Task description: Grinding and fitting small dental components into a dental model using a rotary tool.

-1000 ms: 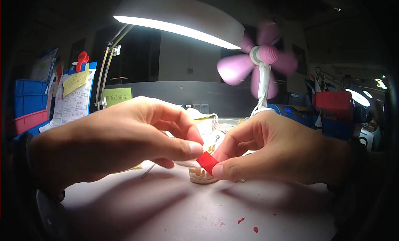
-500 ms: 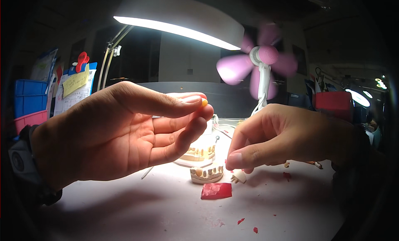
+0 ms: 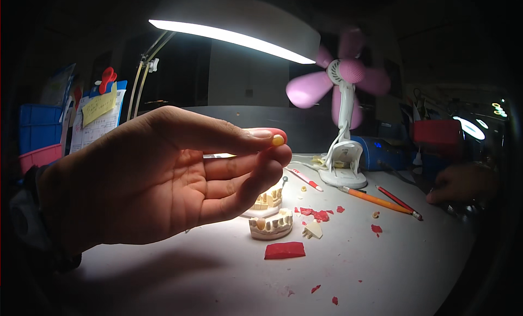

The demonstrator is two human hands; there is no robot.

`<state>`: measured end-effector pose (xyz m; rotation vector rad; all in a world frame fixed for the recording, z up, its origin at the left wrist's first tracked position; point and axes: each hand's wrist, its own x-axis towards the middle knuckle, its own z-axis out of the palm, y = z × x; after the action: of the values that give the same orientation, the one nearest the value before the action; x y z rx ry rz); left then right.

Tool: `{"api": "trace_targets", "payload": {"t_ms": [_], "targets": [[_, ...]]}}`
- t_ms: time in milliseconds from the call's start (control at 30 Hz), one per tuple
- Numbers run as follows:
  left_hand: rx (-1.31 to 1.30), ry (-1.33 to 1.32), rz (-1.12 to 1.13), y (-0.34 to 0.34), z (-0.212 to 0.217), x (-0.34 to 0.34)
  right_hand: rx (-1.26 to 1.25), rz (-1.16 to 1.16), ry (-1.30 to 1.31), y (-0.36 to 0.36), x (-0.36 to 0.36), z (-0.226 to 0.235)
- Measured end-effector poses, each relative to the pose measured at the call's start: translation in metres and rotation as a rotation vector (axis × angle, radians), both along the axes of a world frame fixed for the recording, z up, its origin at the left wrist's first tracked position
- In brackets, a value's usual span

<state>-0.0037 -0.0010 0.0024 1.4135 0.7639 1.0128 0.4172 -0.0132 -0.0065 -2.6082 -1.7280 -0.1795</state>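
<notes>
Head view: my left hand pinches the yellow tooth, twelve o'clock of the model; my right hand has swung out to three o'clock — can't tell its grip — leaving the left holding alone.

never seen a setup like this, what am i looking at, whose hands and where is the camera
No machine here: these are one person's bare hands, seen from a wide fisheye camera worn on the head. The left hand pinches a small, rounded yellow piece. The right hand is dim at the far right; whether it holds anything is unclear. On the pale smooth table rest a cream curved dental model with teeth, a flat red rectangular slab and a slim orange stick.
</notes>
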Motion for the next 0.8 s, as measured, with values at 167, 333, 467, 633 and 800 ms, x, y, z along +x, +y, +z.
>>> {"api": "trace_targets", "payload": {"t_ms": [167,333,467,633,800], "targets": [[0.004,0.017,0.005,-0.001,-0.001,0.002,0.368,0.341,0.728,0.012,-0.021,-0.005],[-0.035,-0.031,0.006,0.001,-0.002,0.000,-0.218,1.051,2.073,0.050,-0.100,0.019],[0.038,0.052,0.012,0.004,-0.002,-0.003,0.043,1.129,1.980,0.053,-0.165,0.011],[0.015,0.004,0.052,0.006,-0.002,-0.005,0.204,1.211,1.934,0.049,-0.191,0.001],[0.065,0.090,0.022,0.003,-0.003,-0.002,0.223,1.325,1.829,0.052,-0.186,-0.010]]}}
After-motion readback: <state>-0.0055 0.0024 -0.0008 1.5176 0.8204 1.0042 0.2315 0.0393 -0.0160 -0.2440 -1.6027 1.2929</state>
